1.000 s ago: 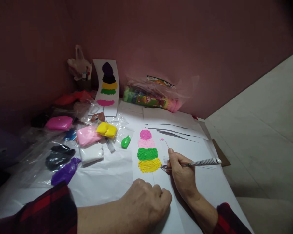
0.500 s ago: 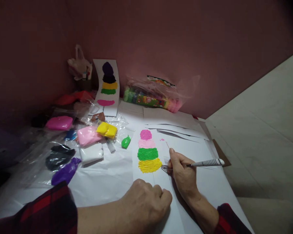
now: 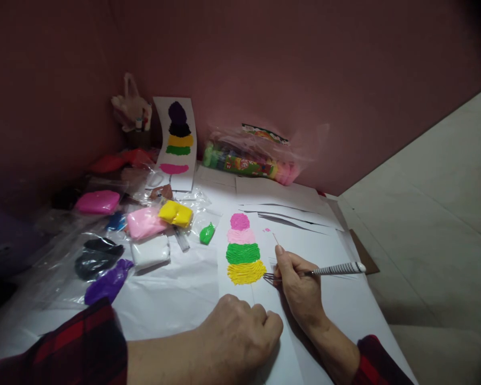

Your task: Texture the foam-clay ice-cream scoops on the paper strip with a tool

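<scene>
Fork (image 3: 339,268), probably light and stiff, was held near its neck by the closed grip of the right hand (image 3: 300,286), its tines just beside the yellow clay band (image 3: 246,272) on white paper (image 3: 222,270). The left hand (image 3: 240,331), its grip curled in a fist, showed nothing held. The clay looked soft, so the paper seemed best taken by its margins.

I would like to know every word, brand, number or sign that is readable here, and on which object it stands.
No text reads with certainty.
Green printed label on the clear plastic bag: too blurred to read.
Dark header strip at that bag's top: print too small.
Fork: patterned handle, no readable lettering.
</scene>
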The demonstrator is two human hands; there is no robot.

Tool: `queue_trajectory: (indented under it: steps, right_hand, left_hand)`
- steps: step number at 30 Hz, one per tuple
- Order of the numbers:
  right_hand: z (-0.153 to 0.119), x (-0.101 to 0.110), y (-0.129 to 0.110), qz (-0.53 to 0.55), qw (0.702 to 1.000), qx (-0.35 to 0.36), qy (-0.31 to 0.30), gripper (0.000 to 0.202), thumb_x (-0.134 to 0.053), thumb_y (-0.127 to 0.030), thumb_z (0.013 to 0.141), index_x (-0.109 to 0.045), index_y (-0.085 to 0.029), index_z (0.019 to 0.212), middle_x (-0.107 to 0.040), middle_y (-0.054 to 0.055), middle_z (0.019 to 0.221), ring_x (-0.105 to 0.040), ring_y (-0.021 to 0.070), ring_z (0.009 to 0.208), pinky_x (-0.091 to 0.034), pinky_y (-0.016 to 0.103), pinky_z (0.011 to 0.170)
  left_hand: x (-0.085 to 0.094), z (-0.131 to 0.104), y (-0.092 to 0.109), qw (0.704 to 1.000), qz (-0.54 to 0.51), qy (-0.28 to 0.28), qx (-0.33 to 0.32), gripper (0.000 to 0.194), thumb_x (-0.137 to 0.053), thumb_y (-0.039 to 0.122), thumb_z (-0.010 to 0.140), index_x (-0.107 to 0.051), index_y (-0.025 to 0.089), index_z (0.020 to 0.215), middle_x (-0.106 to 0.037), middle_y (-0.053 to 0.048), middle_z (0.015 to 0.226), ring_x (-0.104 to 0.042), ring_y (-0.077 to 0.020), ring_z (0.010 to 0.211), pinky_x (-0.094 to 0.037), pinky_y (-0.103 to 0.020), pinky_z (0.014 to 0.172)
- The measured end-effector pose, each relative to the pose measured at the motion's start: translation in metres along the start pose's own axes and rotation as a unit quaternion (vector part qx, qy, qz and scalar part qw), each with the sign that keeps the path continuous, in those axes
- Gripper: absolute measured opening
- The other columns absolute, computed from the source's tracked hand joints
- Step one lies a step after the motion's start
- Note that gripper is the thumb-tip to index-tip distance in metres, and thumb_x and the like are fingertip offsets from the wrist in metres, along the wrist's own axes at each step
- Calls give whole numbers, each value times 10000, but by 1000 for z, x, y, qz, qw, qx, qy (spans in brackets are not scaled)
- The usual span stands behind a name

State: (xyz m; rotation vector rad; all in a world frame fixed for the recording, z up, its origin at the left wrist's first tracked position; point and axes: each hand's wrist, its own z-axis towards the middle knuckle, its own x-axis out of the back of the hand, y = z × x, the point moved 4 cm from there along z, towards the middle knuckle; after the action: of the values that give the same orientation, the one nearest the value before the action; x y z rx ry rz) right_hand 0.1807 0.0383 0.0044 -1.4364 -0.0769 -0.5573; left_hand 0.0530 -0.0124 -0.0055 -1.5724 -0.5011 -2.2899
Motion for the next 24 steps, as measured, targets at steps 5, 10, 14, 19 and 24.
queue_trajectory:
  steps: [5,10,14,19,24]
  right_hand:
    - [-1,0,1,5,1000,-3,0,533,-555,-484,898,-424,-196,470,-390,-45,416,-368,96,416,-337,237,428]
    - [-2,-1,3,13,1000,0,-9,533,-553,-487,903,-428,-194,475,-394,-44,425,-371,96,424,-339,237,433]
    - [-1,-1,4,2,1000,3,-12,539,-547,-494,905,-432,-194,472,-397,-42,426,-376,99,427,-344,242,437]
    - [0,-2,4,-9,1000,6,-26,539,-537,-497,911,-442,-194,476,-409,-37,433,-391,104,436,-352,248,449]
    - [-1,-2,3,-19,999,13,-30,538,-531,-491,917,-437,-193,479,-411,-35,443,-388,104,445,-336,253,454]
  left_hand:
    - [1,0,0,1000,5,5,2,168,-531,109,697,-406,199,762,-567,22,569,-527,-165,383,-328,-257,336]
    - [-1,0,0,1000,6,11,1,162,-526,119,708,-399,201,766,-565,23,567,-522,-160,380,-327,-255,337]
    - [-1,0,0,1000,5,10,6,162,-525,123,714,-396,203,768,-565,20,567,-530,-163,389,-339,-253,343]
    - [1,1,0,1000,-3,-8,5,161,-536,116,697,-414,198,762,-575,17,572,-533,-174,383,-392,-270,336]
    - [2,2,0,1000,-3,-11,0,146,-522,94,690,-439,192,757,-577,20,568,-526,-185,364,-422,-297,305]
